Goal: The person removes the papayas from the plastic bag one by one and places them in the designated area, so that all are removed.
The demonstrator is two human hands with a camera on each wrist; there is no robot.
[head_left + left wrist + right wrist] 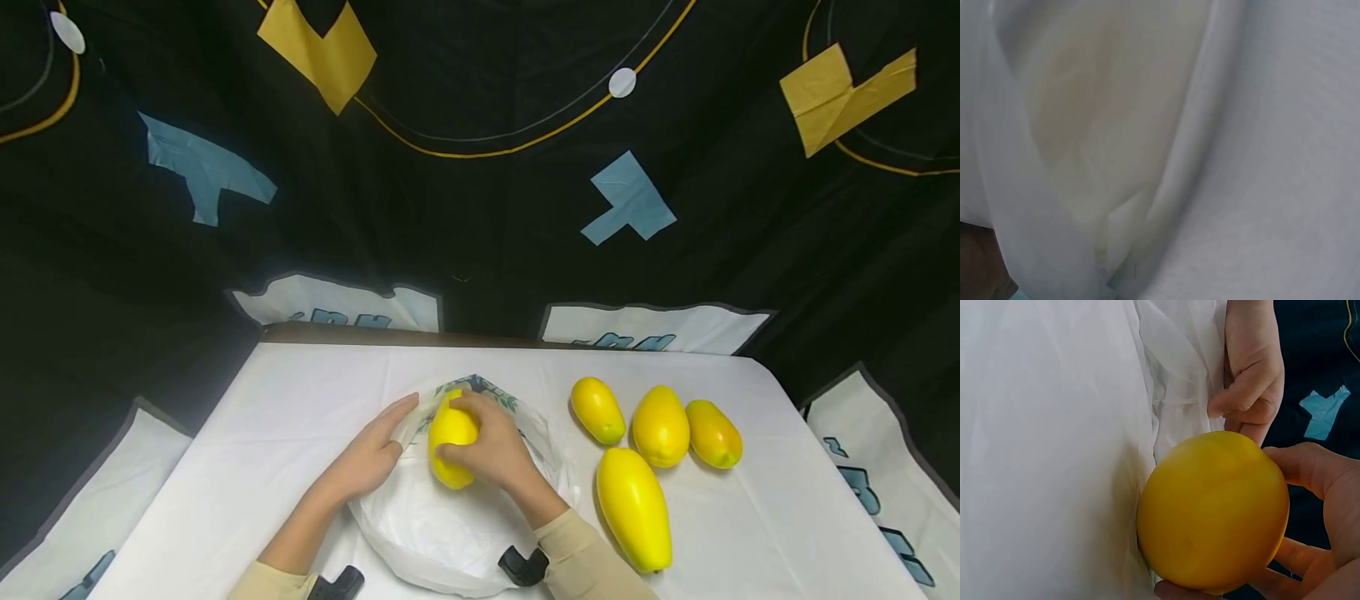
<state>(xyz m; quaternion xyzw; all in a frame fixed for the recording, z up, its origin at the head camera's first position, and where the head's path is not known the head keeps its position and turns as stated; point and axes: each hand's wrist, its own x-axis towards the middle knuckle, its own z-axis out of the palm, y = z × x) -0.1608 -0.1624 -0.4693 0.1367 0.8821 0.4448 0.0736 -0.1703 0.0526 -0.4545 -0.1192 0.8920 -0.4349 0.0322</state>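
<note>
My right hand [491, 437] grips a plump yellow mango [452, 442], thumb on the near side and fingers round the far side. It holds the fruit at the mouth of a white plastic bag [450, 533] with a green leafy print on its far part. Seen from the right wrist, the smooth mango [1213, 512] sits close against the white film. At the bag's left rim, my left hand [367, 462] holds the edge between thumb and fingers. The left wrist view is filled mostly by the thin bag film [1104, 125], and the left fingertips are hidden there.
Right of the bag lie several more yellow fruits: a long papaya-like one [635, 510] in front, and smaller ones [597, 410] behind it. All rest on a white-covered table [772, 533]. A black curtain [480, 225] hangs beyond the far edge.
</note>
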